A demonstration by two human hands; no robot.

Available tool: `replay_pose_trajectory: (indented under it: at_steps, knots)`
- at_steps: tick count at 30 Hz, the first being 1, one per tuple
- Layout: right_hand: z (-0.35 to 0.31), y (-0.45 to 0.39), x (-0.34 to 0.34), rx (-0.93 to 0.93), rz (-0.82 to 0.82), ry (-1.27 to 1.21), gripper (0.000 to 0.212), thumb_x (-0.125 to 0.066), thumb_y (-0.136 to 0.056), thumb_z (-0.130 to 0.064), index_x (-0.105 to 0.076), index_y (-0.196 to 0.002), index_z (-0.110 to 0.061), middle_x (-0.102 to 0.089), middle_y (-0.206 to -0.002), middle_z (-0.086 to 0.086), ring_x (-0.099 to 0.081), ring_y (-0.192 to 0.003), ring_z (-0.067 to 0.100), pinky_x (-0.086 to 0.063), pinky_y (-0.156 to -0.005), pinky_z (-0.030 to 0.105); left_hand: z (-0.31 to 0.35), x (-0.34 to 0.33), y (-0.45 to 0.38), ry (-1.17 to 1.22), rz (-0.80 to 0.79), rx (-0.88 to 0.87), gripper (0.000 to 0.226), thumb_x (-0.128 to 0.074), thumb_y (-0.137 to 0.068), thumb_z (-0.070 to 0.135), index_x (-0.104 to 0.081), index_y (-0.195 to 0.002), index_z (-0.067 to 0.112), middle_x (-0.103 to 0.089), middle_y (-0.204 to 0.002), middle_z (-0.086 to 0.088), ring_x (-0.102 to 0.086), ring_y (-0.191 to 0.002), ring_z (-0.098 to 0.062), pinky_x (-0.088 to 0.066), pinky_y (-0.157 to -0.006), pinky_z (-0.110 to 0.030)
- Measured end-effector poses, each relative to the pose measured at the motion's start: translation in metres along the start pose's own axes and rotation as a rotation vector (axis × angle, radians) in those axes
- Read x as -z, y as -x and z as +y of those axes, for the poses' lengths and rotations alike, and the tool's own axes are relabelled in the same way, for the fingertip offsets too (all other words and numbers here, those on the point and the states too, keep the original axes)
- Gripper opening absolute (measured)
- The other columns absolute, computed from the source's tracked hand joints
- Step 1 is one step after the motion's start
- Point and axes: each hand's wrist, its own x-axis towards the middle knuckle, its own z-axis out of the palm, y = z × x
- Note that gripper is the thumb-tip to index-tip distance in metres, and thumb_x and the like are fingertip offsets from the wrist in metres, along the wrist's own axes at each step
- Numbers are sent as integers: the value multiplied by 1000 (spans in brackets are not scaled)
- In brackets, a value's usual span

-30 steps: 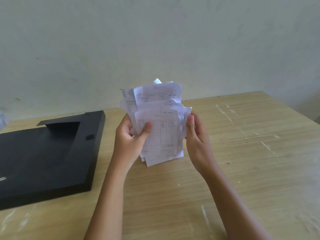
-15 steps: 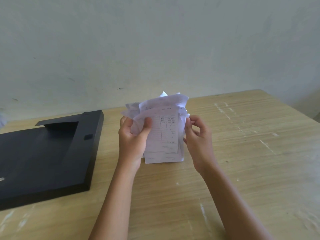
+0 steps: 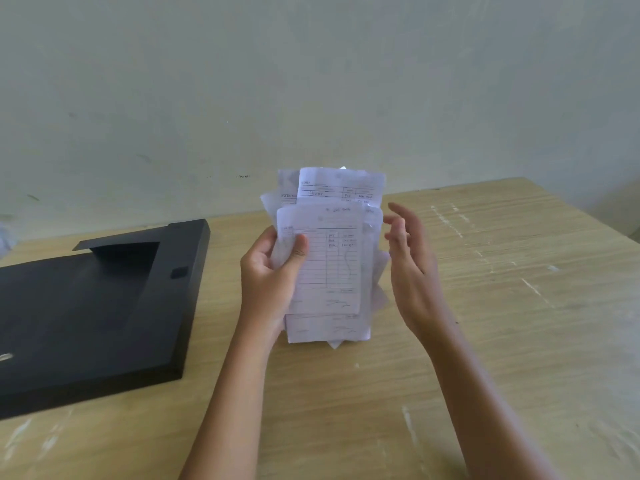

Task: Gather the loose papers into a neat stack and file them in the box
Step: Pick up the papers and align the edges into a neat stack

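Observation:
A bundle of white receipt-like papers (image 3: pixel 329 265) stands upright above the wooden table (image 3: pixel 485 341), its sheets uneven at the top and bottom. My left hand (image 3: pixel 273 275) grips the bundle's left edge, thumb across the front sheet. My right hand (image 3: pixel 412 268) hovers just right of the papers, fingers spread and off them. The black file box (image 3: pixel 86 317) lies flat on the table to the left, lid side up, with a flap raised at its far end.
A pale wall runs close behind the table's far edge. A bit of white crumpled material (image 3: pixel 5 237) shows at the left border. The table's right corner is near the frame's right edge.
The bundle dropped to the table and rose again. My right hand has let go of the right edge and opened beside the papers; the left hand still holds them.

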Motion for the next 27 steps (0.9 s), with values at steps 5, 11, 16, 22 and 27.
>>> replay_pose_trajectory:
  at_steps: [5, 11, 16, 22, 27]
  knots:
    - [-14, 5, -6, 60, -124, -58, 19, -51, -103, -31, -63, -112, -19, -73, -102, -5, -69, -95, 13, -58, -78, 39, -2, -7, 1, 107, -47, 17, 11, -70, -96, 19, -71, -107, 22, -79, -111, -6, -75, -106, -27, -60, -90, -47]
    - [-6, 6, -12, -107, -105, -147, 22, -64, -97, -22, -63, -118, -17, -73, -111, 0, -72, -101, 17, -61, -82, 42, -6, -12, 5, -105, -32, -151, 9, -67, -99, 25, -65, -107, 26, -77, -104, 8, -73, -98, -8, -58, -81, -25]
    - [-4, 5, -7, -204, -60, -258, 17, -63, -97, -18, -66, -113, -14, -76, -104, 0, -75, -93, 15, -59, -69, 25, -6, -6, 4, -81, -79, -73, 26, -71, -92, 41, -65, -116, 40, -74, -117, 6, -72, -109, -14, -61, -90, -38]
    - [-4, 3, 0, -239, -85, -341, 26, -63, -97, -19, -63, -123, -20, -76, -111, 2, -74, -98, 16, -60, -74, 29, -5, 14, 0, 106, -105, 237, 28, -59, -103, 24, -70, -127, 16, -79, -108, 1, -74, -95, -11, -58, -85, -35]
    - [2, 5, -7, -146, -97, -191, 27, -66, -95, -26, -57, -120, -33, -74, -115, -3, -71, -104, 14, -61, -82, 38, 4, 9, -1, -11, -22, 108, 20, -61, -103, 17, -78, -102, 27, -78, -94, 7, -65, -72, -5, -56, -71, -29]
